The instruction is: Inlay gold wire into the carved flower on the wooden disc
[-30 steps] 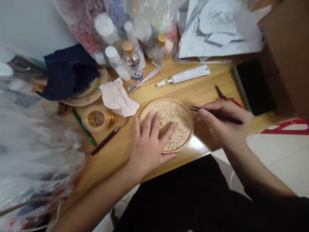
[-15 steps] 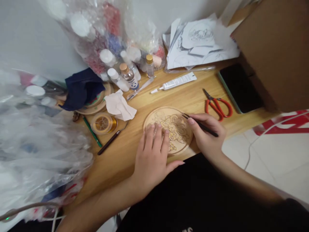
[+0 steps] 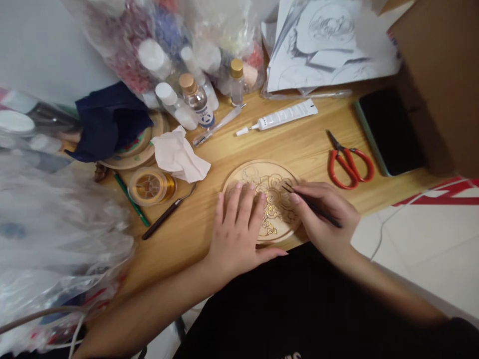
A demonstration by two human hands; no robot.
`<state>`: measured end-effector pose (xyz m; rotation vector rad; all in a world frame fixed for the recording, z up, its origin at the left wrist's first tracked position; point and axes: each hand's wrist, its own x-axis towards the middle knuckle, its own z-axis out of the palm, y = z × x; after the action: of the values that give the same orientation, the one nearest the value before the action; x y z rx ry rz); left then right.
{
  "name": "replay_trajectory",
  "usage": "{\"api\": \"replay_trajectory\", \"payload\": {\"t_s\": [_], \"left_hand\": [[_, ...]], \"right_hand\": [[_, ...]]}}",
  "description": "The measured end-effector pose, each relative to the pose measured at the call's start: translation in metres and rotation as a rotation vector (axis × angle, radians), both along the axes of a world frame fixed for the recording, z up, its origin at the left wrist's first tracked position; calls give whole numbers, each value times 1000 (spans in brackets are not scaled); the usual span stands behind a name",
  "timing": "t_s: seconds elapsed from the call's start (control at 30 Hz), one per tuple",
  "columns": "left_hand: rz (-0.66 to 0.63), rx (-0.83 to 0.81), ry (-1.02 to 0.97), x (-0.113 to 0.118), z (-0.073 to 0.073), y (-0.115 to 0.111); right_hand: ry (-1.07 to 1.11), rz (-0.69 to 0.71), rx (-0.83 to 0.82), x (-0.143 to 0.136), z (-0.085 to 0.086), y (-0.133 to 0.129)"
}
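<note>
Head view. Writing: bottle with a copper-coloured cap (image 3: 198,102) carries a white and blue label bearing a blue round mark; lettering too small to read. White tube (image 3: 287,115) has fine print along its body, illegible. Dark clothing (image 3: 262,304) shows pale characters at the lower edge, partly cut off; possibly an "S", remainder unreadable. Red item (image 3: 445,193) at right bears white shapes, not resolved as text.

Position: round wooden disc (image 3: 279,230) lies on the table (image 3: 187,254), near its front edge, with a floral pattern in dark lines and gold outlines. Left hand (image 3: 235,244) lies palm down, fingers extended and slightly spread over the disc's left part, thumb out to the right below it; nothing seen gripped. Disc extends above and to the right of these fingers. Right hand (image 3: 327,217) at the disc's right side, thumb and fingers together, clamped on black tweezers (image 3: 318,209); tweezer tips slightly apart, over the pattern's upper right. Contact of tips with disc: cannot tell.

Surroundings: red-handled pliers (image 3: 349,162) right of disc, beyond the right hand; tube above disc; crumpled tissue (image 3: 181,153) upper left; spool of gold wire (image 3: 149,186) and dark-handled hooked tool (image 3: 162,218) to the left.
</note>
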<state>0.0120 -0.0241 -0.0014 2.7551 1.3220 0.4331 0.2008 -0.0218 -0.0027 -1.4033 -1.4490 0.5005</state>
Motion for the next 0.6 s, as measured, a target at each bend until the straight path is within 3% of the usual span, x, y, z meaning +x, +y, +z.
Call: {"api": "replay_trajectory", "payload": {"t_s": [0.23,0.6], "left_hand": [[-27,19,-26,-2,-2,-1],[6,20,-31,0,-7,-3]], "right_hand": [[-142,87,31,-1,11,4],[-228,165,-32,-12,12,14]]}}
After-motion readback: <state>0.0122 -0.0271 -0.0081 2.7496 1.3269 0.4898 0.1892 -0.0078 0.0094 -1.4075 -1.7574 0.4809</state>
